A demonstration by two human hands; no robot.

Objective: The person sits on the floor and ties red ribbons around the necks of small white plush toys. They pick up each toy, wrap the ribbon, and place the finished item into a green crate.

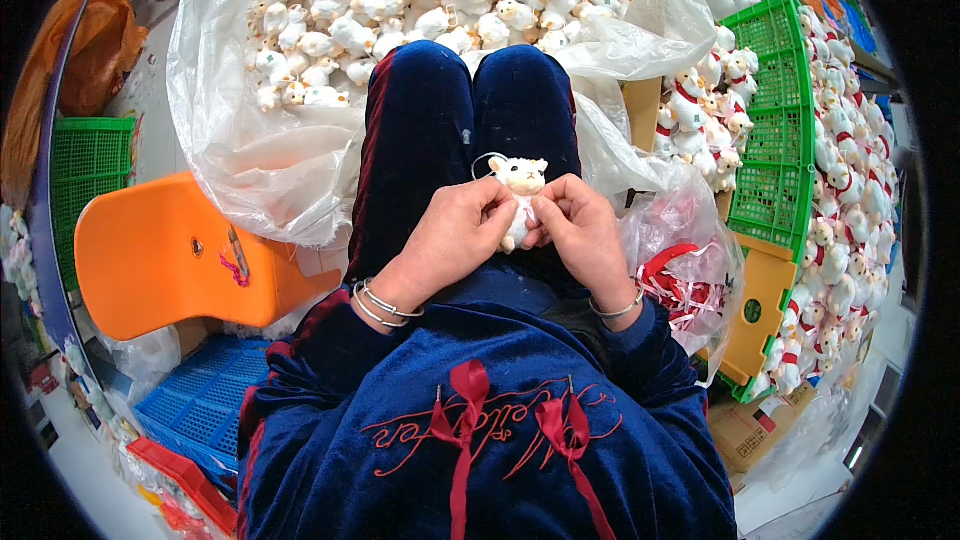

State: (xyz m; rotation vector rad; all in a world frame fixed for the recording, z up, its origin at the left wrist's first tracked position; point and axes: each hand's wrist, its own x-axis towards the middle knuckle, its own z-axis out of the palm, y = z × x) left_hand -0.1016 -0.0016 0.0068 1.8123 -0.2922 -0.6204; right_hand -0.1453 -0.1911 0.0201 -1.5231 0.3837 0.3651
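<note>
A small white plush animal toy (521, 175) with dark eyes and a yellowish tuft on its head is upright above my lap, facing up toward me. A pale thin loop (481, 160) curves out beside its head. My left hand (452, 237) is closed on the toy's left side, thumb and fingers at its chest. On the other side my right hand (584, 237) is also closed, its thumb and bent fingers pinched at the chest. Something small and pinkish shows between the thumbs; the fingertips hide what it is.
Ahead, a large clear plastic bag (225, 155) holds many white plush toys (380, 5). On the right are a bag of red and white ribbons (685, 285), a green crate (770, 125) and toys with red scarves (840, 240). An orange stool (150, 260) with small scissors-like snips (238, 252) stands left.
</note>
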